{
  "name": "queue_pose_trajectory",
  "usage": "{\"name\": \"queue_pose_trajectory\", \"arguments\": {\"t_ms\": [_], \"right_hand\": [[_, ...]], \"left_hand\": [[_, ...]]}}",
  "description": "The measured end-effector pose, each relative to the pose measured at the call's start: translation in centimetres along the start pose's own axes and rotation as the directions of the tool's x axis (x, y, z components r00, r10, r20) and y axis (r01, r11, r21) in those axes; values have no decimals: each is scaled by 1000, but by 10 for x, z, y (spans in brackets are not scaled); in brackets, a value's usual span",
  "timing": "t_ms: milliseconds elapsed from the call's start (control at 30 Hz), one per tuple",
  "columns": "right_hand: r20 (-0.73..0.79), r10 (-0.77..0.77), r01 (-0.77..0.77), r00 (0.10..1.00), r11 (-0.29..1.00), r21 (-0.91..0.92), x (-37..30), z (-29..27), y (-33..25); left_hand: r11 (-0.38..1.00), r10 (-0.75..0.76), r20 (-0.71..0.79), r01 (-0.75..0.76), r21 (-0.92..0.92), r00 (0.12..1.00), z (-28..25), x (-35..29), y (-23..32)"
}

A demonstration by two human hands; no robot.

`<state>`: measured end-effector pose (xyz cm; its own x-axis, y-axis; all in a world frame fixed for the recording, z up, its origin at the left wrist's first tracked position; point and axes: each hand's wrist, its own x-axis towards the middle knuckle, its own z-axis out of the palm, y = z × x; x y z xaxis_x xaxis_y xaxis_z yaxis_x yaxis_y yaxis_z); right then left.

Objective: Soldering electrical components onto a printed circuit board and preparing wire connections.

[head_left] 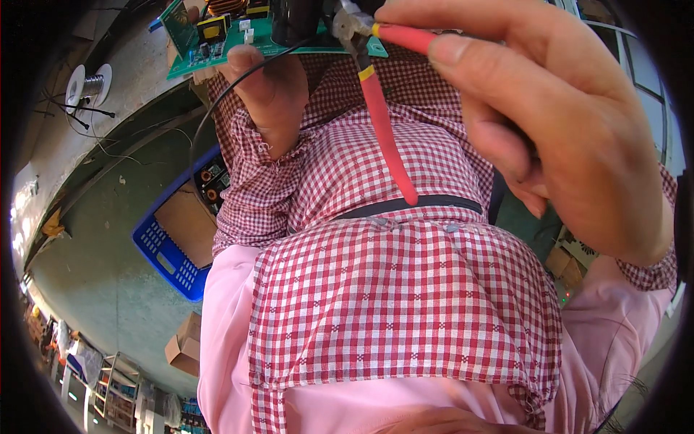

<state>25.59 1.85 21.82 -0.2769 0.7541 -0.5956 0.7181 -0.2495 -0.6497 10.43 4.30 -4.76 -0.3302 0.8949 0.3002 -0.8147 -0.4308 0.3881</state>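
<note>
At the top of the head view, my left hand (269,90) grips the near edge of a green circuit board (264,36), its thumb at the edge. The board carries black cylinders (295,22), a copper-coloured coil (225,6), yellow-and-black parts and small white connectors. My right hand (557,108) holds cutting pliers (382,126) with red-sleeved handles, thumb and fingers pinching one handle. The other handle hangs free, and the handles are spread wide. The pliers' head is over the board by the cylinders; its tips are cut off by the frame's top. A black wire (217,103) runs from there past my left thumb.
A solder spool (90,87) and thin black leads (78,108) lie on the workbench (137,87) at left. Below the bench, a blue plastic basket (173,249) holds cardboard and circuit parts. A cardboard box (185,346) and a shelf rack (116,390) stand further down.
</note>
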Motion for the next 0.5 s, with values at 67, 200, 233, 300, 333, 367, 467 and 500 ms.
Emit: {"name": "queue_pose_trajectory", "arguments": {"t_ms": [67,200,233,300,333,367,467,500], "right_hand": [[-4,8,-8,1000,999,-33,-5,-3,-3],[76,-18,27,997,993,-112,-2,-6,-8],[57,-28,35,998,992,-125,-14,-15,-11],[142,-85,84,986,996,13,-34,-46,-5],[145,-102,102,984,995,3,-34,-50,-4],[18,-177,178,984,980,-94,-28,-52,-1],[-276,-463,341,842,854,-393,22,-49,24],[-356,-559,358,749,793,-492,41,-46,32]], "left_hand": [[983,-31,31,25,179,999,-2,4,-1],[946,-33,-100,64,317,994,20,1,11],[951,-23,-83,47,304,996,20,4,9],[995,-49,-105,57,79,993,9,4,7],[998,43,73,-46,39,996,25,12,12],[997,65,79,-68,44,995,25,15,13],[946,-56,-2,52,-320,998,13,15,21],[949,-31,3,30,-313,1000,16,16,26]]}}
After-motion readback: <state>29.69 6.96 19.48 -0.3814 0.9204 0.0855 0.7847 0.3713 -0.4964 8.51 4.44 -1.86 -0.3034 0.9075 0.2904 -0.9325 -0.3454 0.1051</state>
